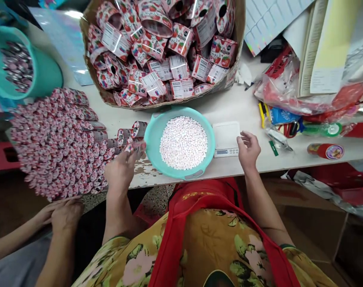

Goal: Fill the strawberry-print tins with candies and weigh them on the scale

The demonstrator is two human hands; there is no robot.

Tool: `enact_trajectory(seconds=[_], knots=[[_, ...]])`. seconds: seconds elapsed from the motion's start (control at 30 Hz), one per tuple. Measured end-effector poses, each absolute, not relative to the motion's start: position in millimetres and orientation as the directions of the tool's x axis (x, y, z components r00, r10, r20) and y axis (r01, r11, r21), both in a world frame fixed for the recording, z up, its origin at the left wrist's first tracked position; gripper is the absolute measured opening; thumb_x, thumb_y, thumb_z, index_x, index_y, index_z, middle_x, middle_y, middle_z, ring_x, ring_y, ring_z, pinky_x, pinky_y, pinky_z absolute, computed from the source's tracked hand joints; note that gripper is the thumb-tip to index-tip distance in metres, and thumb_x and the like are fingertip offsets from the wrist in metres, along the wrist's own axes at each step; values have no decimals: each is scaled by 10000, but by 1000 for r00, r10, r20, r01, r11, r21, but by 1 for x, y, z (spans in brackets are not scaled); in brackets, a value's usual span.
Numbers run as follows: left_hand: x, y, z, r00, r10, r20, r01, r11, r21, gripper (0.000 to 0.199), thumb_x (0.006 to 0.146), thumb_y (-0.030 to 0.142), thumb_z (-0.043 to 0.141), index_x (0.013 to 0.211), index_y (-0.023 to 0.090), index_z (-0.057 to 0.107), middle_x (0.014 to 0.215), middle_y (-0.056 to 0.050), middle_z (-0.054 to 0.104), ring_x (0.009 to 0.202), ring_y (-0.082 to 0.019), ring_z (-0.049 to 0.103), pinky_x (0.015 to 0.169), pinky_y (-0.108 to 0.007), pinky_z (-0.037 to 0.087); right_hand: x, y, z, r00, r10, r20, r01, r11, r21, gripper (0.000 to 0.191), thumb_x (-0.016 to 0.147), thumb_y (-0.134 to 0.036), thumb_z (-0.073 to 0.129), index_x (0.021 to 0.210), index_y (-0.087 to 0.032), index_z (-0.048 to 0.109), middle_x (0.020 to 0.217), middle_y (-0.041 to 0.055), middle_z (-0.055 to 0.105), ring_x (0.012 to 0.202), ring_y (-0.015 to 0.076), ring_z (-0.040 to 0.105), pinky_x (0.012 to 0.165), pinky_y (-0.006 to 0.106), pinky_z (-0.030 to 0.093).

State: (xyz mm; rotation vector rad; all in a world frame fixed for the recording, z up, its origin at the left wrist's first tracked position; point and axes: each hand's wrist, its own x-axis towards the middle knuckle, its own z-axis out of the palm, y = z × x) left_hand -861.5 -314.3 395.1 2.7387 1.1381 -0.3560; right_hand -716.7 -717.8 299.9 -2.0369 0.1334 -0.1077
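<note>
A turquoise bowl (150, 137) of small white tablets (183, 142) stands in front of me on the table. Left of it, my left hand (120, 171) holds a small strawberry-printed container (136, 148) at its fingertips, blurred by motion. Beside that hand are more such containers (139, 128), some upright, and a large dense spread of them (61, 147). To the bowl's right lies a white digital scale (226, 137) with nothing on its plate. My right hand (248, 150) is at the scale's right edge, fingers loosely bent and apart, with nothing seen in it.
A cardboard box (166, 101) heaped with printed containers stands behind the bowl. A turquoise bucket (46, 71) with small shiny pieces is at the far left. Papers (327, 52), plastic bags and a red can (324, 151) lie right. A person's hands (64, 211) rest at lower left.
</note>
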Motion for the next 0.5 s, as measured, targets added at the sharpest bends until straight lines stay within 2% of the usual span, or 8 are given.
enact_trajectory(seconds=[0.07, 0.1, 0.17, 0.27, 0.33, 0.4, 0.43, 0.5], knots=[[-888, -302, 368, 519, 757, -396, 738, -631, -240, 441, 954, 491, 480, 1079, 151, 733, 871, -181, 731, 843, -340, 688, 743, -403, 494, -707, -709, 305, 984, -137, 111, 36, -459, -888, 336, 894, -399, 631, 1169, -207, 642, 1082, 83, 688, 895, 177, 665, 794, 356, 579], [-894, -299, 350, 441, 781, -443, 745, -594, -304, 473, 970, 484, 444, 1140, 137, 717, 933, -216, 735, 886, -367, 698, 746, -416, 498, -692, -702, 311, 977, -116, 178, 103, -475, -874, 333, 902, -391, 625, 1183, -213, 636, 1088, 83, 683, 913, 181, 661, 804, 363, 579], [-898, -292, 314, 324, 821, -470, 794, -506, -337, 500, 998, 452, 382, 1213, 115, 682, 1015, -257, 730, 945, -380, 708, 750, -414, 505, -647, -680, 328, 953, -17, 303, 251, -519, -817, 316, 918, -377, 609, 1198, -231, 627, 1120, 85, 670, 980, 192, 648, 848, 376, 576], [-898, -278, 284, 263, 871, -414, 863, -405, -303, 488, 1016, 421, 356, 1209, 100, 669, 1030, -275, 724, 964, -368, 712, 744, -396, 510, -566, -629, 354, 914, 212, 346, 402, -594, -697, 295, 920, -356, 611, 1180, -217, 630, 1186, 104, 653, 1132, 218, 605, 984, 414, 538], [-901, -272, 283, 264, 886, -381, 882, -382, -278, 464, 1000, 439, 424, 1220, 107, 663, 1012, -266, 727, 956, -370, 708, 738, -395, 509, -518, -588, 364, 923, 309, 227, 380, -660, -648, 344, 923, -416, 620, 1144, -152, 627, 1206, 144, 649, 1198, 251, 585, 1058, 460, 489], [-902, -278, 290, 288, 903, -318, 904, -366, -221, 457, 988, 461, 476, 1249, 128, 649, 967, -228, 733, 916, -354, 703, 732, -388, 503, -484, -550, 362, 937, 347, 39, 297, -734, -611, 462, 926, -504, 612, 1087, -70, 619, 1198, 201, 647, 1234, 291, 579, 1074, 493, 462], [-899, -286, 293, 324, 903, -282, 913, -377, -159, 443, 992, 465, 477, 1242, 142, 650, 928, -196, 734, 876, -329, 699, 728, -376, 501, -472, -534, 358, 935, 352, -47, 258, -765, -590, 514, 924, -536, 609, 1056, -39, 614, 1191, 225, 647, 1244, 305, 578, 1074, 501, 454], [-880, -314, 293, 484, 839, -250, 872, -487, 53, 378, 1011, 436, 455, 1155, 170, 682, 877, -132, 727, 810, -264, 678, 743, -348, 503, -456, -510, 345, 918, 362, -160, 218, -800, -559, 573, 907, -560, 633, 1012, 3, 602, 1185, 259, 647, 1253, 305, 576, 1079, 510, 440]])
